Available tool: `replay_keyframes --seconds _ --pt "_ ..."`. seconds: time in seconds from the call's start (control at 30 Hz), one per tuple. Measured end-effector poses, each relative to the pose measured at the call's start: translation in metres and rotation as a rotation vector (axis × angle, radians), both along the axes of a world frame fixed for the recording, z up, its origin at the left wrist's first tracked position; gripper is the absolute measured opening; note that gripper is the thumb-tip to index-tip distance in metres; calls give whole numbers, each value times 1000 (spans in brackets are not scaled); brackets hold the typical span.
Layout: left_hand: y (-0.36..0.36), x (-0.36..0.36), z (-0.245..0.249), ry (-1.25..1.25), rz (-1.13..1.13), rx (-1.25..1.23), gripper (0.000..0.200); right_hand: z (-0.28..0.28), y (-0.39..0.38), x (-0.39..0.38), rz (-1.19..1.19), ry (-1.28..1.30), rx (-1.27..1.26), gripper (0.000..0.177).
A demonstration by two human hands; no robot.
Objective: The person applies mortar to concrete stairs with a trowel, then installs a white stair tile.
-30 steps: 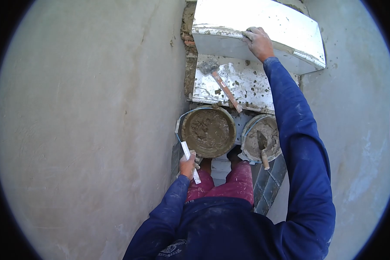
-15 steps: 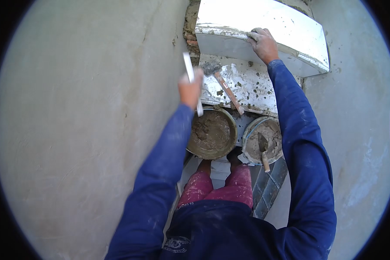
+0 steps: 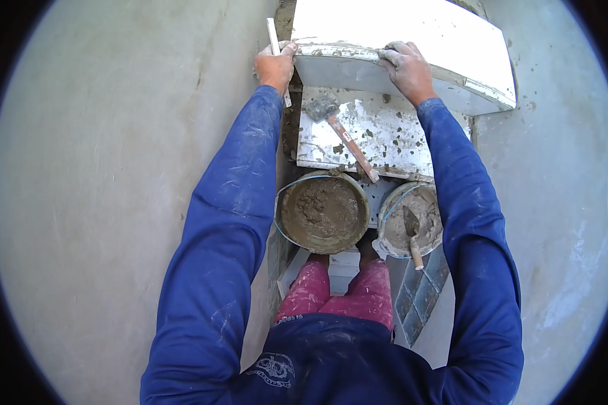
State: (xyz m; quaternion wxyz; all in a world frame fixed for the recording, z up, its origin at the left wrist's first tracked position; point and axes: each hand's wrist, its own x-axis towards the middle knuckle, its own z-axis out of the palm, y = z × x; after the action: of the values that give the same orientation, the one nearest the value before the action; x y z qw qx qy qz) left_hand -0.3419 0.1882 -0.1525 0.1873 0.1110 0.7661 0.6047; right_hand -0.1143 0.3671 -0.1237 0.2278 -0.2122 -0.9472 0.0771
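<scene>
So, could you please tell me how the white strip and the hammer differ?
The strip is held in the left hand, while the hammer lies on the step, with neither hand on it. The strip is slim and white with no separate head; the hammer has a brown handle and a bulky grey head. Both are longer than they are wide.

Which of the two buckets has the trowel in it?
The smaller bucket, on the right: the trowel rests in it, handle over the rim. The larger bucket, on the left, shows mix but no tool.
</scene>
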Motion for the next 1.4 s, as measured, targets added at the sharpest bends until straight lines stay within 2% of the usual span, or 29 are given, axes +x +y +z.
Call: replay_keyframes --seconds 0.27,0.37,0.5,0.6,0.63,0.77,0.9,1.0,1.07,1.17,1.23,1.3,1.4 --pt "-3 -2 -8 78 -5 -48 22 2 -1 0 -5 4 -3 16" --pt "-6 6 13 124 -19 -113 22 3 -1 -1 -3 3 -21 16" --pt "-5 8 16 24 -11 -69 24 9 -1 -2 -2 -5 -38 16" --pt "-5 15 -5 416 141 -102 27 11 -3 -2 7 9 -69 17" --pt "-8 33 16 387 145 -108 31 12 -2 -2 9 10 -75 17" --pt "-1 82 4 608 -144 -194 21 17 -1 -4 35 -2 -92 18" --pt "27 100 6 807 -237 -259 24 31 11 -5 110 -36 -130 20" --pt "35 93 18 876 -240 -229 31 47 50 -9 18 -78 -612 24" --pt "37 89 14 910 -254 -203 33 58 71 -40 -69 -80 -371 30" --pt "35 84 12 924 -302 -199 33 35 112 -121 100 -74 -136 44" --pt "35 85 11 936 -299 -181 32 22 120 -174 125 -128 49 53" --pt "35 84 9 956 -301 -172 31 15 123 -220 70 -153 -25 50" --pt "36 79 7 978 -307 -166 28 19 129 -263 -51 -540 -269 89"
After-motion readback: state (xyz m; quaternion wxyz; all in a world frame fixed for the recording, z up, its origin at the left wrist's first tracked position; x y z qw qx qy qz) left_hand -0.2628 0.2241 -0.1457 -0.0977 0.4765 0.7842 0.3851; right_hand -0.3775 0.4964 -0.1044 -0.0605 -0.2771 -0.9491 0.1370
